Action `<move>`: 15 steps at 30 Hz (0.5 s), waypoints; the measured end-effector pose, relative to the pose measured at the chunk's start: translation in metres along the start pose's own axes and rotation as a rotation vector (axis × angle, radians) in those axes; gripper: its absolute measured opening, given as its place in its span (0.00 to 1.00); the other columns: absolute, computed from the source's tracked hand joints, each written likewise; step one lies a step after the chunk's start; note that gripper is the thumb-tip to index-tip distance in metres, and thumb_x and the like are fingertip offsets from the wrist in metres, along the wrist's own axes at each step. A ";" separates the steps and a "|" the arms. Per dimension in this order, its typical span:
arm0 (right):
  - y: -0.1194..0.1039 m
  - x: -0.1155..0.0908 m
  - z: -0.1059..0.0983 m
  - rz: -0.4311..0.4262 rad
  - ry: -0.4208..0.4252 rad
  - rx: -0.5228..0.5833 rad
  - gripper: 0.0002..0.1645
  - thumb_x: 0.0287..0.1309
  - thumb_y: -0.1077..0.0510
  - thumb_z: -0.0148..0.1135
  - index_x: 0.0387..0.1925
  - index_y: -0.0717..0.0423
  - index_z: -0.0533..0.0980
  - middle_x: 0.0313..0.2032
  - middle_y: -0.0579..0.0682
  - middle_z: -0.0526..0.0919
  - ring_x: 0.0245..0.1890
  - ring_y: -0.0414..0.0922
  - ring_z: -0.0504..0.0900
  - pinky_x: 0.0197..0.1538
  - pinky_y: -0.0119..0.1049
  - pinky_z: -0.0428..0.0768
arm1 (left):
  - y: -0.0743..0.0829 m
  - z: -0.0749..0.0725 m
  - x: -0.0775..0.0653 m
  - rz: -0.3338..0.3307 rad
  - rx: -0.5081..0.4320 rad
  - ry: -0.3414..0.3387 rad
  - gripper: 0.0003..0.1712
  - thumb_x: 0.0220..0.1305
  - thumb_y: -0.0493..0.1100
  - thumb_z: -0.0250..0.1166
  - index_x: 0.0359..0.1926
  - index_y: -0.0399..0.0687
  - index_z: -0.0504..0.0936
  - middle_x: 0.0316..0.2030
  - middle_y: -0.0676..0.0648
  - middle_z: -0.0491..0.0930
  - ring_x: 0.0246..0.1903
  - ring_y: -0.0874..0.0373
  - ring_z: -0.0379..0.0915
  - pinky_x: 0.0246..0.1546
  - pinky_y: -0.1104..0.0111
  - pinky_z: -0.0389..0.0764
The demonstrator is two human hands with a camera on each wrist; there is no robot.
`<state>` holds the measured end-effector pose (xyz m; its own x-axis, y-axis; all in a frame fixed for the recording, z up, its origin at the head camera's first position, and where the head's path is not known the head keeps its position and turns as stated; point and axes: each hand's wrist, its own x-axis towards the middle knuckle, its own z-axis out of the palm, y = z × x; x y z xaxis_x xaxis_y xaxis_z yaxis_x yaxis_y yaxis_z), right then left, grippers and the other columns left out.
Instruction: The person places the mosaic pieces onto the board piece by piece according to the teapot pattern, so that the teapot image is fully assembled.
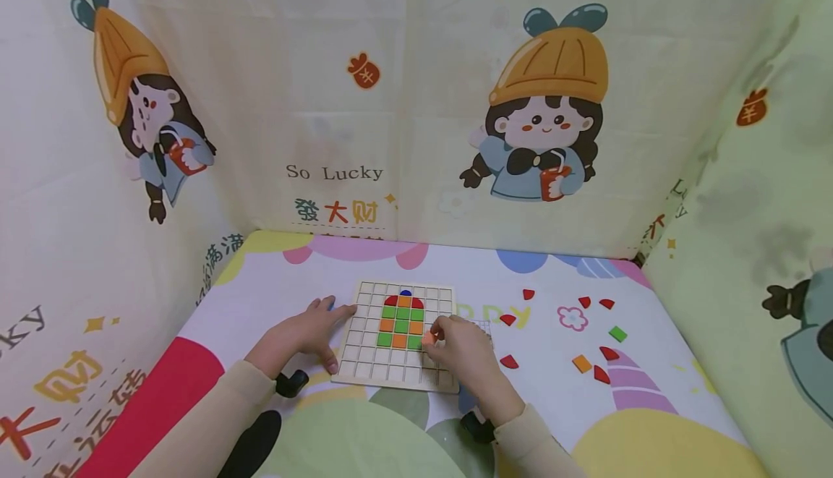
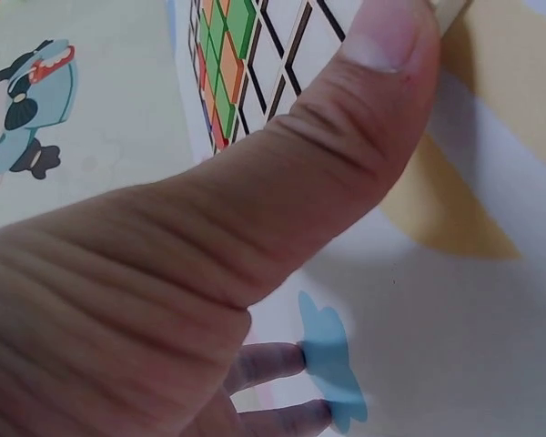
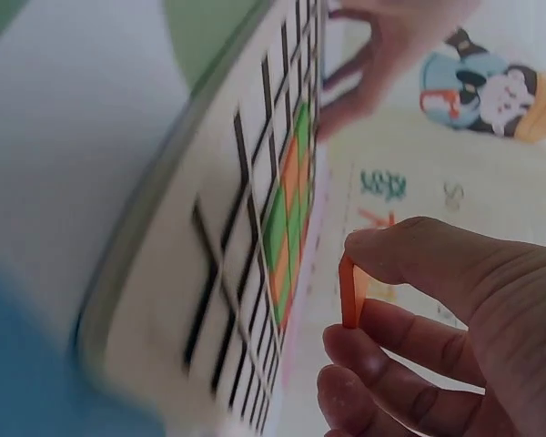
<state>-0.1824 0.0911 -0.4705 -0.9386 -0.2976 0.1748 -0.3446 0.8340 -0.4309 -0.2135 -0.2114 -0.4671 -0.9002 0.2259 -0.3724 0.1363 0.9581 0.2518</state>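
A pale wooden grid board (image 1: 364, 366) lies on the patterned tabletop, bearing several green and orange square tiles in its middle. Above them sit red curved pieces (image 1: 392, 301) and a small blue piece (image 1: 406, 293). My left hand (image 1: 306, 333) spreads along the board's left side, thumb (image 2: 382, 55) on its near left corner. My right hand (image 1: 465, 351) pinches an orange square tile (image 3: 349, 293) on edge between thumb and fingertips. That tile is over the right part of the board, beside the lowest row of tiles.
Loose red quarter-round pieces (image 1: 510, 362) lie scattered right of the board, with a green square tile (image 1: 617, 333) and an orange square tile (image 1: 582, 364) among them. Printed cloth walls (image 1: 429, 102) enclose the table at the back and both sides.
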 end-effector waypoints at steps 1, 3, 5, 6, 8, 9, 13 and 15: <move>-0.004 0.002 0.003 -0.022 -0.002 -0.002 0.10 0.54 0.53 0.77 0.33 0.51 0.82 0.27 0.42 0.80 0.23 0.38 0.71 0.26 0.30 0.72 | 0.000 0.000 0.000 -0.002 0.000 -0.001 0.70 0.34 0.56 0.88 0.79 0.57 0.62 0.78 0.29 0.52 0.75 0.24 0.46 0.60 0.25 0.67; -0.011 0.005 0.010 -0.048 -0.012 -0.009 0.11 0.54 0.52 0.77 0.33 0.51 0.82 0.26 0.42 0.78 0.23 0.38 0.70 0.26 0.30 0.70 | 0.000 0.001 0.001 -0.004 -0.004 -0.004 0.70 0.34 0.56 0.88 0.79 0.57 0.62 0.78 0.29 0.52 0.76 0.24 0.46 0.60 0.25 0.67; -0.016 0.008 0.016 -0.057 -0.037 -0.006 0.12 0.55 0.51 0.77 0.35 0.50 0.83 0.26 0.41 0.77 0.23 0.37 0.70 0.26 0.29 0.70 | 0.000 0.001 0.001 -0.001 -0.007 -0.007 0.70 0.34 0.56 0.88 0.79 0.57 0.61 0.78 0.29 0.51 0.76 0.23 0.45 0.59 0.25 0.67; -0.019 0.009 0.019 -0.060 -0.049 -0.004 0.12 0.56 0.50 0.77 0.36 0.50 0.83 0.26 0.40 0.76 0.23 0.37 0.70 0.27 0.29 0.70 | 0.000 0.001 0.001 0.001 -0.010 -0.009 0.70 0.34 0.56 0.88 0.80 0.57 0.61 0.78 0.29 0.51 0.76 0.23 0.45 0.59 0.25 0.67; -0.025 0.010 0.024 -0.066 -0.067 -0.006 0.13 0.56 0.48 0.77 0.37 0.50 0.83 0.26 0.39 0.76 0.24 0.37 0.70 0.28 0.29 0.70 | -0.001 0.000 0.001 0.004 -0.015 -0.014 0.70 0.35 0.56 0.88 0.80 0.58 0.60 0.79 0.30 0.50 0.76 0.24 0.44 0.59 0.25 0.67; -0.028 0.011 0.027 -0.068 -0.072 -0.007 0.14 0.56 0.48 0.77 0.37 0.50 0.83 0.26 0.39 0.75 0.24 0.37 0.70 0.29 0.29 0.70 | -0.001 0.000 0.001 0.008 -0.016 -0.016 0.70 0.35 0.56 0.88 0.80 0.57 0.60 0.79 0.29 0.50 0.76 0.23 0.44 0.59 0.25 0.67; -0.040 0.014 0.035 -0.082 -0.070 -0.009 0.13 0.57 0.48 0.77 0.35 0.49 0.82 0.25 0.39 0.74 0.24 0.38 0.70 0.29 0.30 0.70 | -0.001 -0.001 0.001 0.015 -0.019 -0.021 0.70 0.36 0.56 0.88 0.80 0.56 0.60 0.78 0.29 0.50 0.76 0.23 0.44 0.58 0.24 0.67; -0.045 0.016 0.041 -0.085 -0.071 -0.009 0.13 0.56 0.48 0.77 0.33 0.49 0.82 0.25 0.39 0.74 0.25 0.37 0.69 0.29 0.30 0.70 | -0.001 -0.001 0.000 0.020 -0.018 -0.021 0.70 0.36 0.55 0.88 0.80 0.55 0.60 0.78 0.28 0.50 0.75 0.22 0.44 0.57 0.24 0.68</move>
<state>-0.1823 0.0304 -0.4844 -0.9051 -0.3992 0.1466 -0.4229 0.8085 -0.4093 -0.2144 -0.2127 -0.4661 -0.8884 0.2484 -0.3861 0.1460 0.9502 0.2754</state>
